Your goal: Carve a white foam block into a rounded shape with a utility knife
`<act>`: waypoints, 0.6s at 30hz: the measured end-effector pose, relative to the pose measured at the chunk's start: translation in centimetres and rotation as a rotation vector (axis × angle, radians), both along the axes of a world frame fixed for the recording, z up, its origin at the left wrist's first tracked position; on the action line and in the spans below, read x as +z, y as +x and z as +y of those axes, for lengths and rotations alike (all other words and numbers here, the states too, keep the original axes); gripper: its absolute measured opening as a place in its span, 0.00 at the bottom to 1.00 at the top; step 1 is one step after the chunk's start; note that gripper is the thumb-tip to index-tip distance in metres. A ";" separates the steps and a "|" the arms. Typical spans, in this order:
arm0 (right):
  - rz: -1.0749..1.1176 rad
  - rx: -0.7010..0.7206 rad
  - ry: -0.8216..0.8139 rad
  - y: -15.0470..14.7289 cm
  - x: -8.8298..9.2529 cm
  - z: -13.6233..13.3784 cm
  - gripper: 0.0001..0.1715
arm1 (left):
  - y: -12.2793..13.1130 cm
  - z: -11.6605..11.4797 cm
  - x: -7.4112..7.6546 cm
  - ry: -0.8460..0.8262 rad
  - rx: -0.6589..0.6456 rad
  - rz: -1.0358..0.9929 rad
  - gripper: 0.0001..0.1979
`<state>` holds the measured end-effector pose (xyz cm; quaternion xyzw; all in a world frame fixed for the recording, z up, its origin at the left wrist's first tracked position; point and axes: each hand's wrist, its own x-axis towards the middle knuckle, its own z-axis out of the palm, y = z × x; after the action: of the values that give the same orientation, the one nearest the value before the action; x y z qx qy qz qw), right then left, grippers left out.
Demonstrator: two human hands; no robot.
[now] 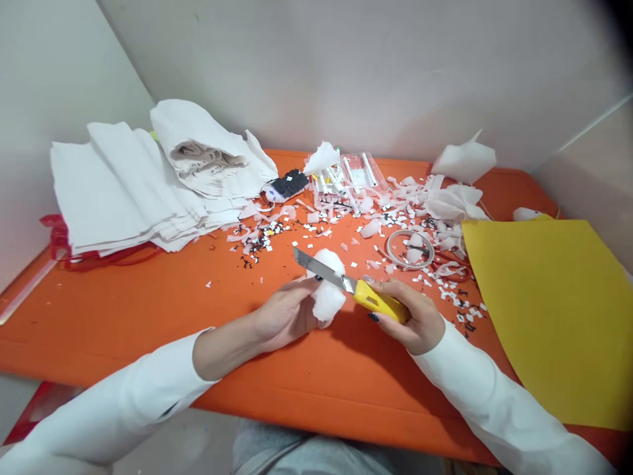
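Observation:
My left hand [289, 313] is closed on a small crumpled white piece [329, 302], paper or foam, held just above the orange table [148, 310]. Part of that piece is hidden behind the blade and my fingers. In my right hand [413, 315] is a yellow utility knife [378, 300], gripped by its handle. Its metal blade is out and points up and to the left, lying across the white piece in this view. Whether the blade touches the piece I cannot tell.
Stacked white sheets [113, 191] lie at the left. Marker pens [366, 170], a dark-topped block [287, 186] and white scraps [445, 198] spread along the back. A tape roll [410, 249] lies right of centre, near a yellow sheet [558, 316].

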<state>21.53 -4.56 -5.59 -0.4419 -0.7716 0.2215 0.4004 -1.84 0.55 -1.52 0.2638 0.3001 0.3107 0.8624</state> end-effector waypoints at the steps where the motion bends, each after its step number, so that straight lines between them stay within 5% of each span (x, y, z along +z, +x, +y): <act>1: 0.009 0.006 -0.002 0.0 -0.1 0.0 0.22 | 0.0 0.0 0.1 0.005 0.005 -0.001 0.10; 18: 0.007 -0.084 -0.049 -0.1 0.6 -0.1 0.18 | 0.2 0.0 0.6 -0.005 0.054 0.109 0.05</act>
<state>21.38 -4.63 -5.03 -0.4830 -0.7453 0.2247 0.4010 -1.67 0.54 -0.88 0.2699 0.3543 0.3186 0.8367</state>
